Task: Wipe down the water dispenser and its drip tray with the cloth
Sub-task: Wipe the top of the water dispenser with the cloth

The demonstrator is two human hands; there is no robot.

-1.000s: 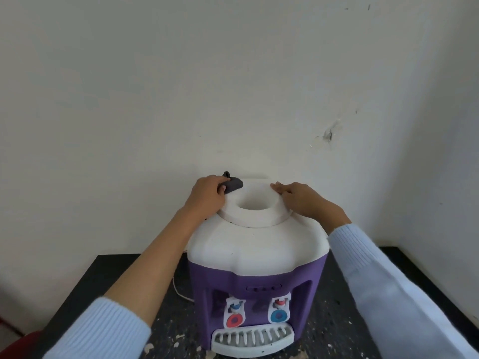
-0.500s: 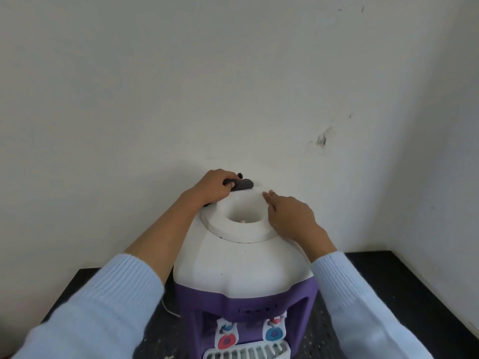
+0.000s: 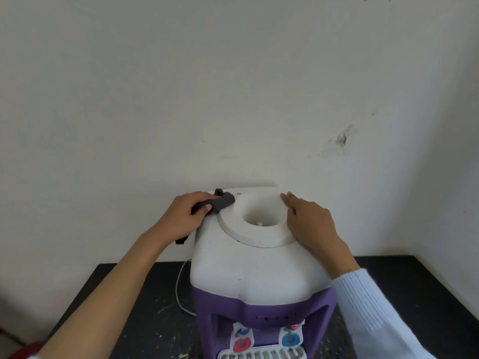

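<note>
A plain off-white wall [image 3: 233, 86], chipped at one spot on the right [image 3: 342, 138], backs a dark, paint-speckled tabletop [image 3: 129, 307] set into a corner. On it stands the water dispenser [image 3: 254, 268], close against the wall: a smooth, rounded white plastic cap over a purple body [image 3: 259, 312], with a raised ring [image 3: 259, 237] around the funnel-shaped bottle well. The left hand [image 3: 184, 216] grips the cloth [image 3: 223, 202], a dark grey, soft bunched wad, at the back left corner of the cap, just beside the ring; a loose tail of it hangs below the palm, off the dispenser's side. The right hand [image 3: 311, 221] lies flat with straight fingers on the ring's right edge, apparently steadying the unit. The slatted white drip tray [image 3: 259, 354] sits at the bottom of the view, under the red tap [image 3: 241, 344] and blue tap [image 3: 289, 339], and looks not yet wiped. The likely troubles: a hard push at that rear corner could slide the light, glossy casing on the tabletop if the bracing hand lets up; the dangling tail could catch on the thin white cord [image 3: 178, 288] curling out on the left; and a wadded cloth meets little surface, so it may skip the groove where the ring joins the cap.
</note>
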